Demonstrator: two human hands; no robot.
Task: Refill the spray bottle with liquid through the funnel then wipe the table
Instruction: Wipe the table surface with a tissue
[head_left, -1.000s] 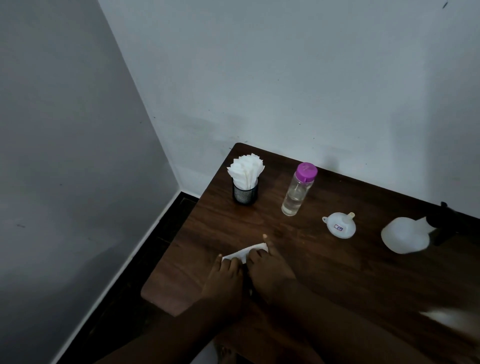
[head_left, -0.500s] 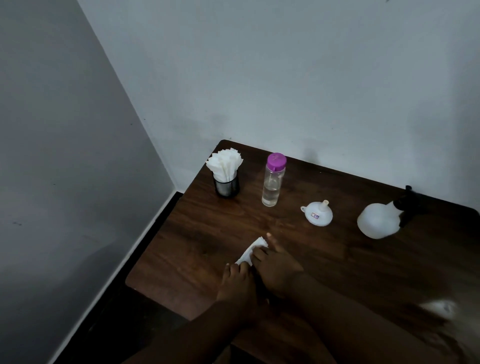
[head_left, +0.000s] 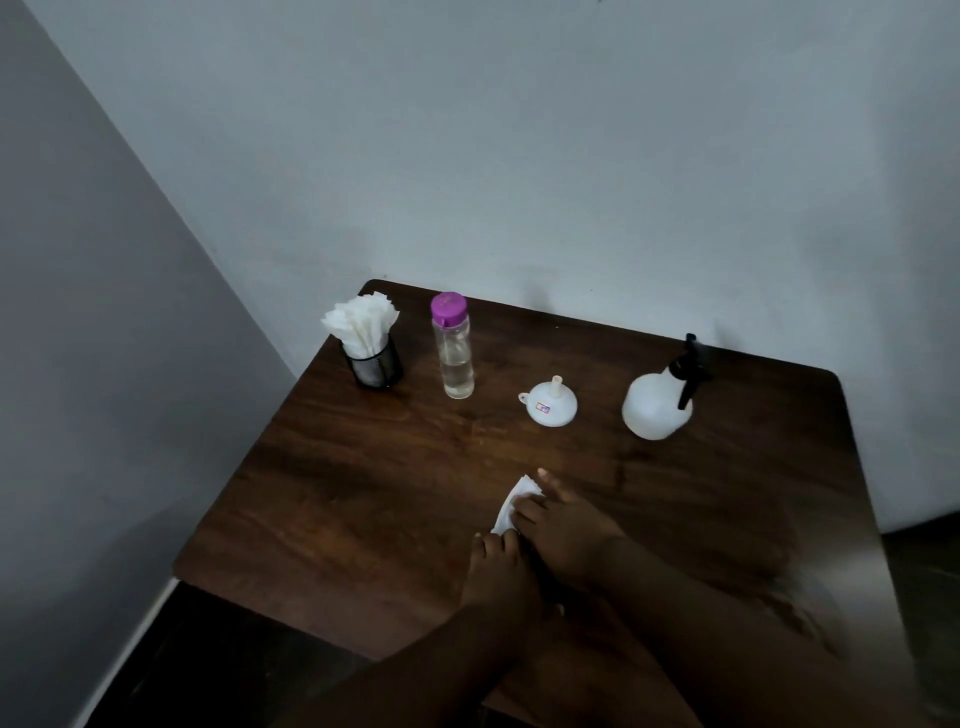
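Observation:
A white spray bottle (head_left: 655, 405) with a black trigger head stands at the back right of the dark wooden table (head_left: 363, 499). A small white funnel (head_left: 548, 402) lies mouth down left of it. Further left stands a clear bottle (head_left: 454, 348) with a purple cap, partly filled with clear liquid. Near the table's front, my right hand (head_left: 569, 527) presses its fingers on a folded white tissue (head_left: 513, 501). My left hand (head_left: 498, 571) lies flat beside it, fingertips at the tissue's near end. Most of the tissue is hidden under the fingers.
A black mesh cup (head_left: 375, 361) stuffed with white tissues stands at the table's back left corner. The table sits against a white wall (head_left: 519, 156) at the back. A grey wall (head_left: 104, 364) and dark floor (head_left: 218, 670) are on the left.
Both hands slid the tissue to the right across the table, from below the clear bottle to below the funnel. The tissue turned more lengthwise. The camera view shifted right.

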